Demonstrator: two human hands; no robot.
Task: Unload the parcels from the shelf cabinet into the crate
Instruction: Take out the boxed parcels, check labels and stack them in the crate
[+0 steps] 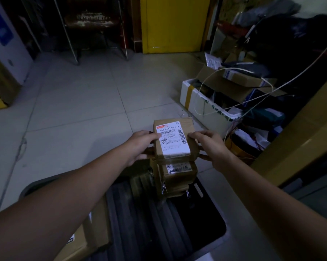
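Room: I am looking down in a dim room at a pale tiled floor [79, 102]; a yellow door [174, 25] is standing shut at the far wall, with a metal-framed chair [95, 23] to its left.
Parcels: I am holding a stack of parcels [175, 159], all brown cardboard wrapped in tape; the top parcel [187, 155] is carrying a large white shipping label [173, 140] with barcodes and an orange strip at its corner; the second parcel [177, 176] under it is showing a smaller barcode label on its near face; small metal clips [164, 189] are hanging at the bottom of the stack.
Surroundings: a grey crate [240, 210] with a dark ribbed inside is sitting right under my arms; a larger cardboard box [95, 228] is lying in its left part; to the right, a white foam box [202, 104] taped in yellow is overflowing with cartons and bags, and a thin white cable [234, 69] is looping over it; a yellow-brown panel [300, 132] is rising at the right edge.
Obstruction: my forearms are crossing over the crate and hiding part of its near rim.
Left hand [140, 146]: it is gripping the stack's left side, thumb pressing on the label's edge.
Right hand [213, 146]: it is gripping the right side, thumb on the top parcel's upper edge, fingers curling beneath.
Position: the stack is hanging between both hands, upright, above the far end of the crate and clear of its floor.
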